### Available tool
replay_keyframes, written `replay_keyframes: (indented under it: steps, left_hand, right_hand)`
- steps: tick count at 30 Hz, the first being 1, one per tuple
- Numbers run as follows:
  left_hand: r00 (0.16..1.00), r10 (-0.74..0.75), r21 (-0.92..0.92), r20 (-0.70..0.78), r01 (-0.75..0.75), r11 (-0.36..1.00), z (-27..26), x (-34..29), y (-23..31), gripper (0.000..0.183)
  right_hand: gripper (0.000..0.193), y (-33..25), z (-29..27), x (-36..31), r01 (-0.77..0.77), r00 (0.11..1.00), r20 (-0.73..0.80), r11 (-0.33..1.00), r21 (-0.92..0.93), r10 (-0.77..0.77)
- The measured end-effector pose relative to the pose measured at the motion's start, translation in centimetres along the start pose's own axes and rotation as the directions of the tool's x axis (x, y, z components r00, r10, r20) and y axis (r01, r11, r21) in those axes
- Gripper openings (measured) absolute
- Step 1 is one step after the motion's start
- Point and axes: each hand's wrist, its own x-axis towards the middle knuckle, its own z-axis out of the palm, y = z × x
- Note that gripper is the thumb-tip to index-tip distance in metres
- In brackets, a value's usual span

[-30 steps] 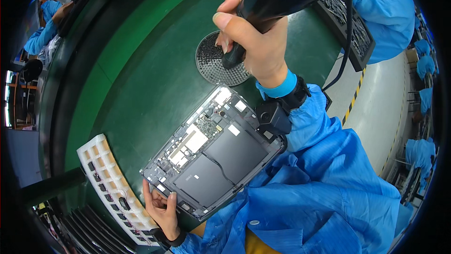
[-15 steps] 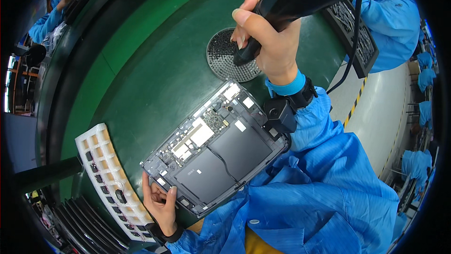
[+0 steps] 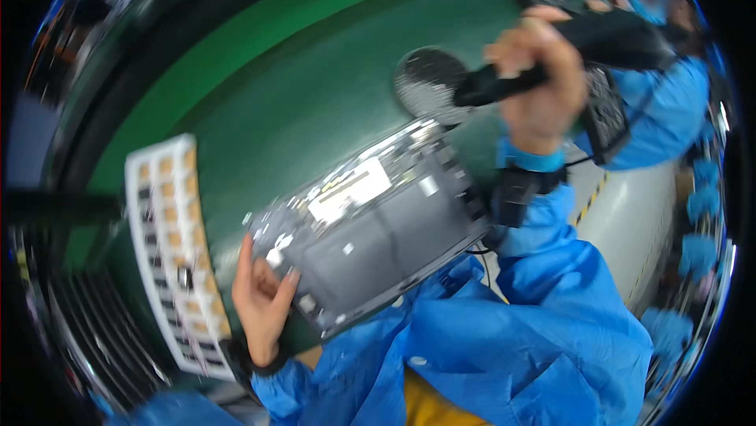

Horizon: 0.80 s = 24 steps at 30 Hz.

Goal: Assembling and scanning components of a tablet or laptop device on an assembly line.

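My right hand [image 3: 549, 79] is wrapped round the handle of a black, gun-shaped handheld scanner [image 3: 614, 38], raised over the table beyond the laptop's far right corner. The picture is blurred here. Below lies a laptop base [image 3: 409, 245] with its bottom cover off, showing a dark battery and a circuit board strip with a bright silvery plate. My left hand [image 3: 264, 300] grips its left edge, thumb near the front corner and a finger stretched along the side. A round dish of small metal pieces [image 3: 429, 79], probably screws, sits past the laptop, beside the scanner handle's lower end.
A white foam tray [image 3: 185, 144] with several small black parts stands left of my left hand. Dark parts trays [image 3: 610, 115] line the right side of the green table [image 3: 315, 123], near a co-worker's blue sleeve [image 3: 669, 115]. A black cable runs near my right wrist.
My right hand has moved right with the scanner, away from the dish. My left hand stays at the laptop's edge. The whole view has shifted and blurred.
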Motion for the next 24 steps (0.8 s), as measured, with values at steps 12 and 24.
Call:
replay_keyframes:
  steps: [12, 24]
  left_hand:
    - [0.991, 0.088, 0.025, 0.103, -0.091, 0.996, -0.1, 0.0, 0.3, 0.079]
    - [0.977, 0.170, 0.083, 0.129, -0.182, 0.980, -0.6, 0.0, -0.4, 0.084]
  right_hand:
    - [0.023, -1.2, 12.6, -11.1, -0.342, 0.772, 0.604, 0.930, 0.135, 0.196]
    - [0.022, 1.1, 15.5, -14.0, -0.456, 0.696, 0.652, 0.886, 0.081, 0.299]
